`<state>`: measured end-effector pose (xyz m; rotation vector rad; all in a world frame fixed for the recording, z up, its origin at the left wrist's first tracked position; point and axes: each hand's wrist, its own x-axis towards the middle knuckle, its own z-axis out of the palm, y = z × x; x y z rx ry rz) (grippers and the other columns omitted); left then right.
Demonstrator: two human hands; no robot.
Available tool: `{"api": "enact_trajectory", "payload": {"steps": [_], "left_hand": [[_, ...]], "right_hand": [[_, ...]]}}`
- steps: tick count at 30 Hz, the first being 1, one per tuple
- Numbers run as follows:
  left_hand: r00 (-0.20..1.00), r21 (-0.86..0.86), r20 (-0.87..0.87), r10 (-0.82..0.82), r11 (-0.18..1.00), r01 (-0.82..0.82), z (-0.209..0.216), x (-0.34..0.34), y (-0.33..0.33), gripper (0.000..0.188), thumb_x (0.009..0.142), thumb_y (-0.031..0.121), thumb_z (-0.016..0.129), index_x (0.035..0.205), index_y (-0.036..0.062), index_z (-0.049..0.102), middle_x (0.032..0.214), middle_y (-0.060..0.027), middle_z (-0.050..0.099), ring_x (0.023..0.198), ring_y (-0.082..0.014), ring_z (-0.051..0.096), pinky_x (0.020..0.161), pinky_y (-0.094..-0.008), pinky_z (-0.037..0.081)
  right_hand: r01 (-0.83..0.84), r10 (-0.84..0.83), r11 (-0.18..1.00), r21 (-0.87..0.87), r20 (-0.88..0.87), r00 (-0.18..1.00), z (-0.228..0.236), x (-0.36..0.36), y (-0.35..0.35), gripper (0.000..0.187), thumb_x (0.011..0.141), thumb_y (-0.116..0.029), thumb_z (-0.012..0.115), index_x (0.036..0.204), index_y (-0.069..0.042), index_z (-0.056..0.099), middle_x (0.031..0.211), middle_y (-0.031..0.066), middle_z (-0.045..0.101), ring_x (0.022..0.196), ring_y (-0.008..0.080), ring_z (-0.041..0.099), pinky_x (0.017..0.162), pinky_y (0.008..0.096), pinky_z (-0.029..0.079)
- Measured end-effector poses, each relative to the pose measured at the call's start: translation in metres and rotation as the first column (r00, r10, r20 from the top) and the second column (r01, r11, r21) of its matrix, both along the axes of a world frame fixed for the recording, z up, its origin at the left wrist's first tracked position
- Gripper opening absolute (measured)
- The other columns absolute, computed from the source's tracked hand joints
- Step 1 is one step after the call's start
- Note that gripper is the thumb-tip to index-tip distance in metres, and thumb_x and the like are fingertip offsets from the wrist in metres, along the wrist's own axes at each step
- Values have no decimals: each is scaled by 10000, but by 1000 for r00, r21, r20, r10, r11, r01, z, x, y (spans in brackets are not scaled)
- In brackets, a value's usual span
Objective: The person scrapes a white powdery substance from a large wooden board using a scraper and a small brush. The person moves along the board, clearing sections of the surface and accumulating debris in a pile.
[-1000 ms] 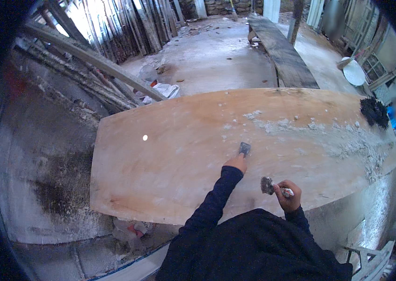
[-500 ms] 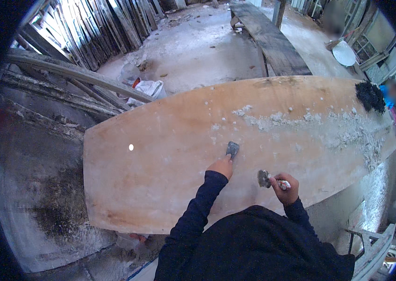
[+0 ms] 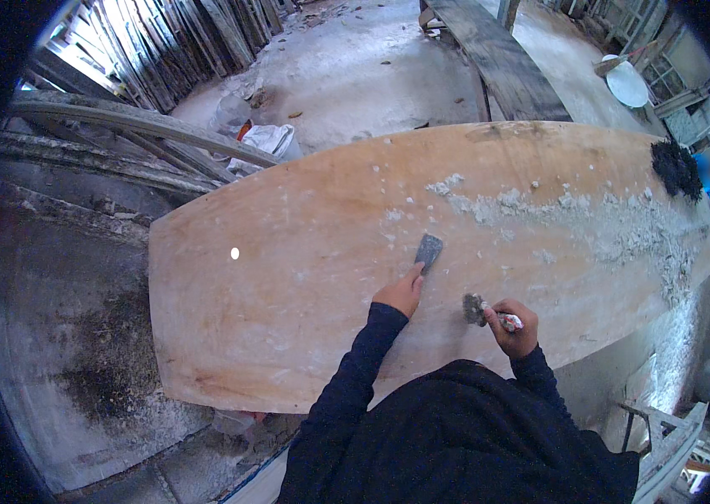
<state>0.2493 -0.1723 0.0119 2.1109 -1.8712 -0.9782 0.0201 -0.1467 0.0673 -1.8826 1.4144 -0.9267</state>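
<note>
A wide wooden panel (image 3: 288,319), tan and smeared with whitish dust, lies in front of me. My left hand (image 3: 399,296) is closed around the handle of a scraper (image 3: 429,252); its flat grey blade points away over the middle of the panel. Closer to my body, my right hand (image 3: 516,329) grips a brush (image 3: 473,309) by its pale, stained handle. The dark bristles point left, low over the panel; contact cannot be made out. Crumbly whitish scrapings (image 3: 531,206) spread across the far right of the panel.
A black shaggy bundle (image 3: 676,170) rests at the panel's far right corner. Weathered beams (image 3: 145,130) and a white sack (image 3: 271,141) are beyond its left side. Behind it stands a long dark plank bench (image 3: 506,63). A white round basin (image 3: 626,86) is farther right.
My left hand and the scraper have shifted slightly away and to the right. My right hand keeps nearly the same place with the brush. The view has tilted a little.
</note>
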Motion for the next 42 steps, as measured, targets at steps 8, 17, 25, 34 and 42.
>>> {"api": "enact_trajectory", "payload": {"steps": [8, 17, 25, 34, 42], "left_hand": [[998, 32, 56, -29, 999, 27, 1, -9, -6, 388, 895, 342, 348, 1233, 178, 445, 872, -209, 615, 750, -384, 598, 667, -489, 473], [995, 13, 87, -37, 999, 36, 2, -15, -5, 372, 888, 316, 372, 1224, 172, 441, 803, -200, 622, 719, -377, 604, 636, -504, 467], [999, -13, 47, -24, 1000, 24, -13, -18, 1, 367, 892, 326, 363, 1233, 210, 431, 812, -202, 621, 721, -380, 603, 641, -499, 471], [998, -23, 53, -17, 1000, 18, -7, -23, 4, 352, 890, 306, 359, 1220, 204, 424, 771, -206, 618, 718, -377, 607, 628, -507, 469], [997, 102, 74, 1, 995, -8, -2, -35, -5, 362, 888, 315, 368, 1228, 201, 417, 765, -192, 620, 712, -385, 600, 620, -510, 462]], "right_hand": [[43, -44, 999, -28, -32, 999, 0, -10, 1, 141, 750, -152, 665, 677, -56, 592, 635, 94, 601, 563, 222, 600, 503, 298, 453], [39, -40, 999, -36, -30, 999, 2, -7, 5, 130, 733, -151, 676, 681, -61, 597, 637, 99, 596, 553, 241, 592, 491, 305, 450], [-3, 0, 998, -56, -51, 999, 0, -9, 5, 133, 741, -150, 670, 687, -56, 594, 645, 104, 594, 558, 246, 592, 490, 306, 447], [-22, 18, 998, -60, -66, 998, 7, -10, 0, 140, 743, -148, 667, 685, -51, 586, 647, 109, 589, 568, 251, 593, 497, 308, 447], [-33, 29, 997, -66, -66, 997, 6, -5, 1, 128, 742, -150, 670, 688, -62, 593, 646, 95, 598, 570, 237, 598, 504, 301, 453]]}}
